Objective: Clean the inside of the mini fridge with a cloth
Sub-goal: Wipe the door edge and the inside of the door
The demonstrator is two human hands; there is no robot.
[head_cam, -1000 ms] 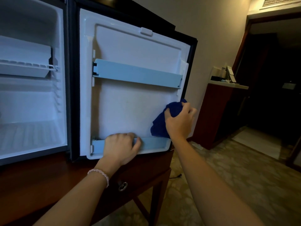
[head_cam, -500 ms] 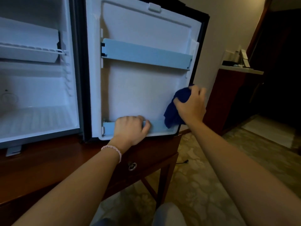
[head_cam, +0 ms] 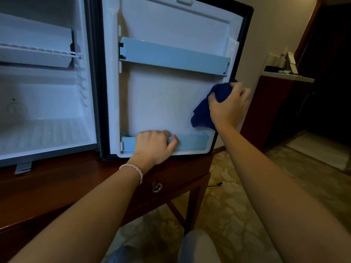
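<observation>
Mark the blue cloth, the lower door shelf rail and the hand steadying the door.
blue cloth [head_cam: 207, 112]: head view, hanging fold left of the right hand.
lower door shelf rail [head_cam: 191, 142]: head view, bare front right of the thumb.
left hand [head_cam: 152, 145]: head view, back of hand.

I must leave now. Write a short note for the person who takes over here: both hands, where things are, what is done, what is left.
Left hand: grips the lower door rail, steadying the open door.
Right hand: holds the blue cloth against the door's inner panel, near its right edge.
Done: cannot tell from here how much is wiped.
Left: probably the upper door rail and the fridge interior with its shelf.
</observation>
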